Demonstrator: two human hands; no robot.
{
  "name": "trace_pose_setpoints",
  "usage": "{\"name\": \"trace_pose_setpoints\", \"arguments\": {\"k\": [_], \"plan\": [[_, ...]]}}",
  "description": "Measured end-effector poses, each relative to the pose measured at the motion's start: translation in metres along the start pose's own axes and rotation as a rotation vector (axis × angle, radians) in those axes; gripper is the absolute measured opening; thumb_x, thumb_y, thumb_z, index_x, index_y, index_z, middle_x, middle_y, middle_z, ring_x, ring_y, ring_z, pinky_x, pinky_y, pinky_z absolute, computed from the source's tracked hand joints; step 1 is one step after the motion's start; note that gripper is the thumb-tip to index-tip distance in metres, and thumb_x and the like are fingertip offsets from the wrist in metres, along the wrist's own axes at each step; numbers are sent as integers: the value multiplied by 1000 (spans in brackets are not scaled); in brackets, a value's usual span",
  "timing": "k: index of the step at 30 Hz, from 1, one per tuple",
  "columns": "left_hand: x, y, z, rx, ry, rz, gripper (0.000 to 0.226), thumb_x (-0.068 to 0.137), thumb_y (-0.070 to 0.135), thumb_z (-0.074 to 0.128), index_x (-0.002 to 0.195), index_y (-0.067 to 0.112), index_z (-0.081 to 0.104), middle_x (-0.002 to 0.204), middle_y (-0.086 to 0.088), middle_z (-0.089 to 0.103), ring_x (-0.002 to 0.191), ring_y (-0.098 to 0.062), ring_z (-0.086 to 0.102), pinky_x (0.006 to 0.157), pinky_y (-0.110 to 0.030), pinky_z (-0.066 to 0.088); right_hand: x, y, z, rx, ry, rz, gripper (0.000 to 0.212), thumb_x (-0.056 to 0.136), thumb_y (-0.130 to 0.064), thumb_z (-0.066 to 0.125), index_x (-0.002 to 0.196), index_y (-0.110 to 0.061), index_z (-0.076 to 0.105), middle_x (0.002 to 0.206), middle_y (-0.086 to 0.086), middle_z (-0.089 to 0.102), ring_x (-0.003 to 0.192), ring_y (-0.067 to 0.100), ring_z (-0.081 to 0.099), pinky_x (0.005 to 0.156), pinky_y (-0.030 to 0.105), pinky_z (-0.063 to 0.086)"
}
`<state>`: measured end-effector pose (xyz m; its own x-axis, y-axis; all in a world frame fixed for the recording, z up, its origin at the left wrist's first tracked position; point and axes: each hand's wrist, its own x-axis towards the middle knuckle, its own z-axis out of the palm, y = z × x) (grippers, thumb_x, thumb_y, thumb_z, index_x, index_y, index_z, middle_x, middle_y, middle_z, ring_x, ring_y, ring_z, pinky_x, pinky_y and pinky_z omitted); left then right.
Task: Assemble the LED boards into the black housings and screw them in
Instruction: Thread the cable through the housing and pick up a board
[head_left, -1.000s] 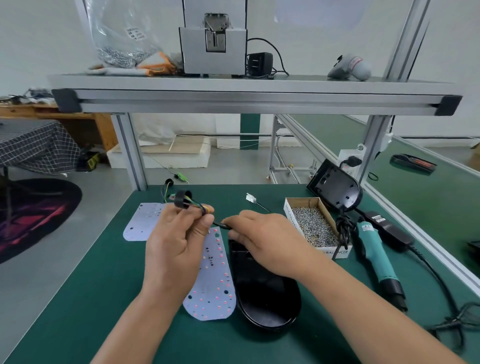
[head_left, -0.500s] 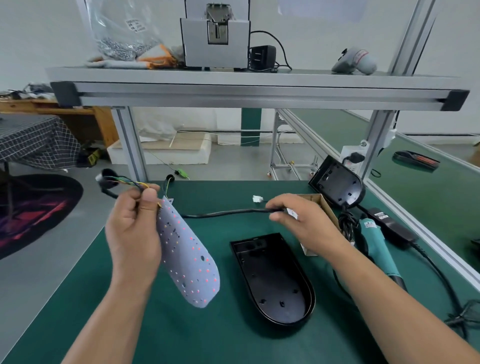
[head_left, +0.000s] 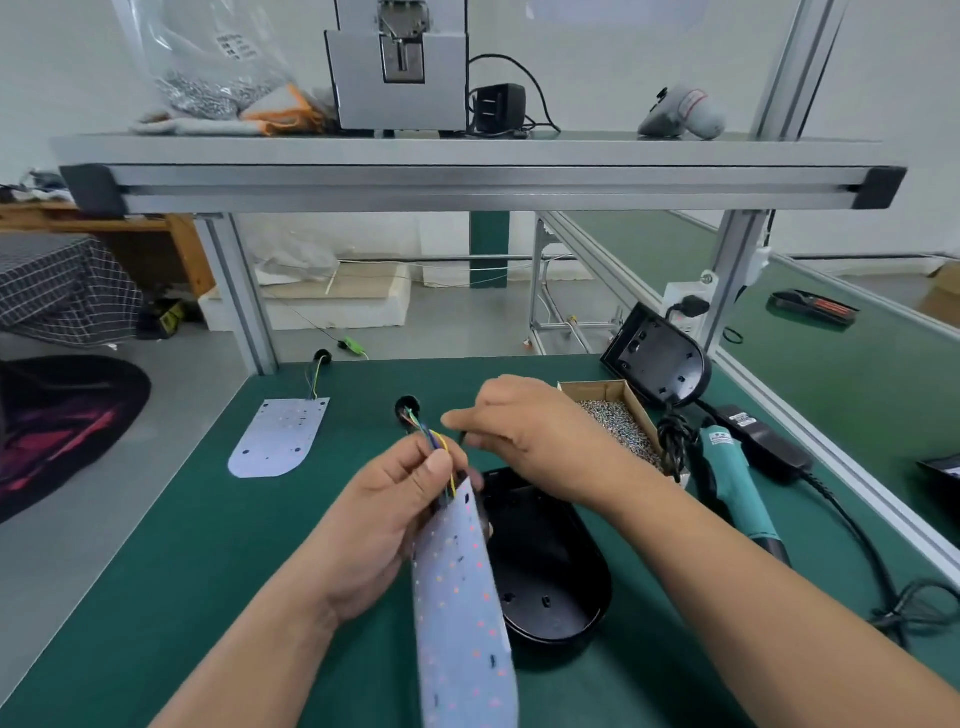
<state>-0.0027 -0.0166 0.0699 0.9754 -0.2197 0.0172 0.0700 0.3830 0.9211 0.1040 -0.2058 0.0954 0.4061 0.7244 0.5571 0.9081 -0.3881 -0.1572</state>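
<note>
My left hand (head_left: 389, 514) pinches the top end of a white LED board (head_left: 462, 618) at its coloured wires (head_left: 434, 436), so the board hangs down toward me, tilted, just left of the black housing (head_left: 545, 566) lying open on the green mat. A black ring (head_left: 407, 407) sits at the far end of the wires. My right hand (head_left: 540, 436) hovers over the housing's far end with fingers closed on the thin black cable (head_left: 464, 436). A second LED board (head_left: 280, 436) lies flat at the left. Another black housing (head_left: 660, 364) leans at the back right.
A cardboard box of screws (head_left: 618, 421) stands right of my hands. A teal electric screwdriver (head_left: 732, 483) with its cable (head_left: 852, 535) lies further right. An aluminium frame post (head_left: 239, 296) and the shelf (head_left: 467, 176) rise behind the mat.
The left hand swung the LED board from the left to beside the housing. The right hand drew back from the right toward the middle, bringing the black cable in.
</note>
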Motion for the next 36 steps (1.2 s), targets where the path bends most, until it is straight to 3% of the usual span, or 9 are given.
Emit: {"name": "trace_pose_setpoints", "arguments": {"k": [2,6,10,17,23,25,28,31,36], "plan": [[2,-3,2,-38,8,-9,16,92,24,74,100,11,69,113,-27,74,67,-31,71,63,-33,60,5,-5,4,-54,18,-26,23,98,-14,70,116,-4,79,82,15,66,76,38,63,68,45,55],[7,-4,-4,-63,214,71,15,85,21,69,90,18,83,86,-12,73,64,-20,63,59,-27,57,6,-7,10,-113,49,80,21,100,-21,69,117,-9,77,91,12,67,89,36,64,76,47,54],[11,-4,-13,21,320,206,16,83,28,74,95,20,83,89,-4,74,75,-16,64,77,-29,54,2,1,10,-144,79,269,23,101,-22,67,123,-20,73,104,1,68,105,25,63,84,41,53],[18,-6,-21,186,566,383,22,100,11,71,88,23,84,110,9,81,95,1,72,80,-10,53,-11,26,-2,-234,-52,512,13,100,-27,58,103,-23,70,91,-6,65,100,21,51,82,36,45],[22,-3,-35,129,627,352,13,99,15,73,94,21,83,112,10,81,98,-2,73,87,-18,53,-21,23,-11,-375,-125,632,10,102,-37,52,99,-28,58,89,-4,62,85,26,63,67,37,44],[23,-9,-32,159,621,319,19,98,12,74,87,24,84,108,10,82,94,-2,73,83,-16,54,-26,19,-13,-238,12,636,15,103,-38,55,95,-26,57,78,-4,64,74,18,61,65,37,48],[25,-19,-27,198,590,250,25,96,9,76,86,29,85,97,8,82,84,-5,72,79,-18,57,-29,7,-9,323,244,771,18,103,-36,61,90,-24,60,72,-4,70,53,6,55,51,20,44],[27,-24,-26,177,563,167,21,96,9,76,86,25,85,93,2,81,83,-11,70,87,-30,57,-35,2,8,695,289,874,9,104,-16,63,97,-10,62,71,-1,68,49,11,55,43,27,46],[27,-32,-28,160,549,79,18,99,12,73,86,21,83,91,-3,79,82,-16,68,92,-41,53,-45,2,20,914,259,860,13,100,7,63,110,-2,63,72,4,61,62,14,67,58,30,61]]}}
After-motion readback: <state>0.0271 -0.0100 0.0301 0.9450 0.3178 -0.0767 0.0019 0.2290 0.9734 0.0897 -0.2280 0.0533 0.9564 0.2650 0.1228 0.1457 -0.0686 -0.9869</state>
